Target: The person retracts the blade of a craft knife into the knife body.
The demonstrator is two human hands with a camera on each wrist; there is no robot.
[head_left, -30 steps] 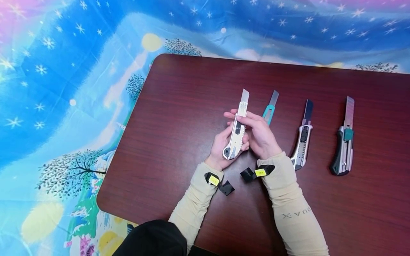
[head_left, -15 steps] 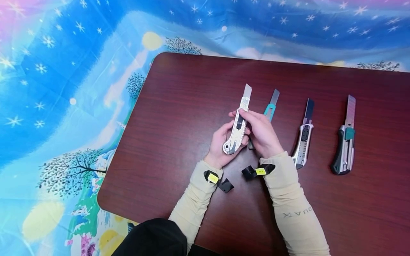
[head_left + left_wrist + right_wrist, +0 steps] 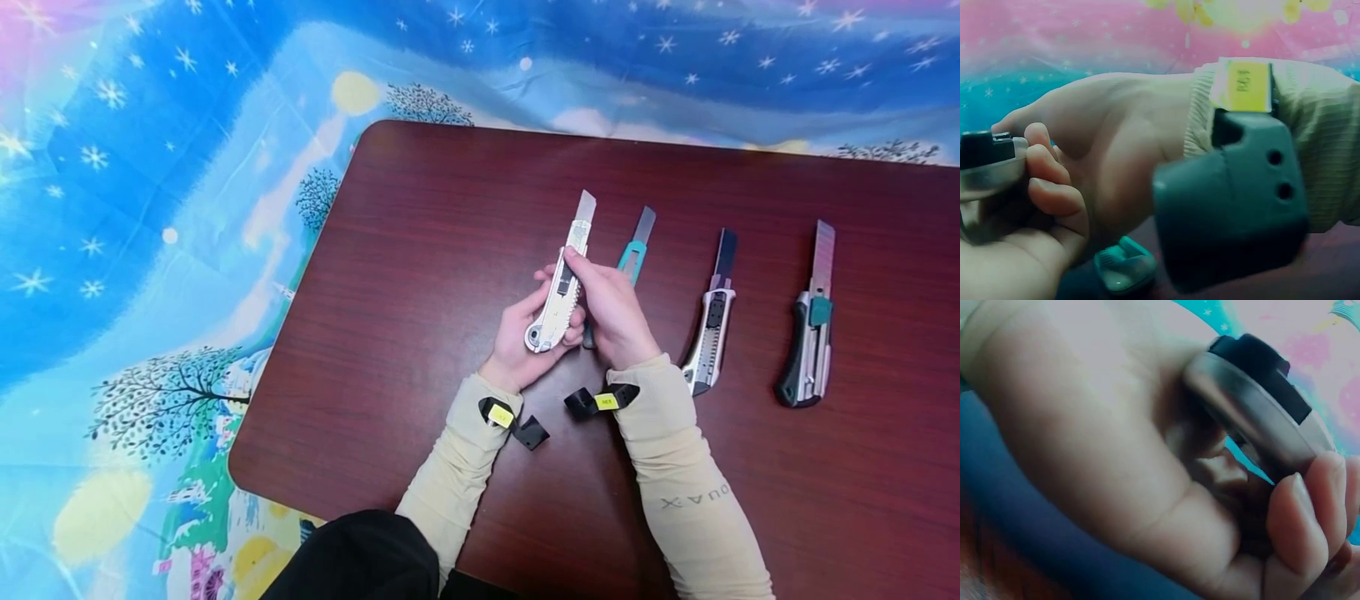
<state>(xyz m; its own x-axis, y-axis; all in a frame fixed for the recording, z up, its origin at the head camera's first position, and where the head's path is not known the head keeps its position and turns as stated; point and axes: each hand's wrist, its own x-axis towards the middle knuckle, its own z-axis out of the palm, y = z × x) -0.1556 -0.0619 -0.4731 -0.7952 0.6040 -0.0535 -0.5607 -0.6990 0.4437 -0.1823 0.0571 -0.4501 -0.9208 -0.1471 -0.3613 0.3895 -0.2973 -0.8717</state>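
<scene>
A silver utility knife with a black slider is held up in front of me, its blade out and pointing away. My left hand grips the handle from below, its fingers curled round to the right side. From the right, my right hand holds the same knife, thumb lying on its upper face near the slider. Part of the silver handle with its black slider shows large in the right wrist view. Behind the right hand lies a teal utility knife, its middle hidden.
On the dark red-brown table, a silver utility knife with a dark blade lies to the right. Farther right is a black-and-green one. Their blades are extended. A patterned blue cloth hangs behind and left of the table.
The held knife has moved a little away from me and to the right, both hands staying on it. The right thumb sits slightly farther along toward the blade. The other knives lie unmoved.
</scene>
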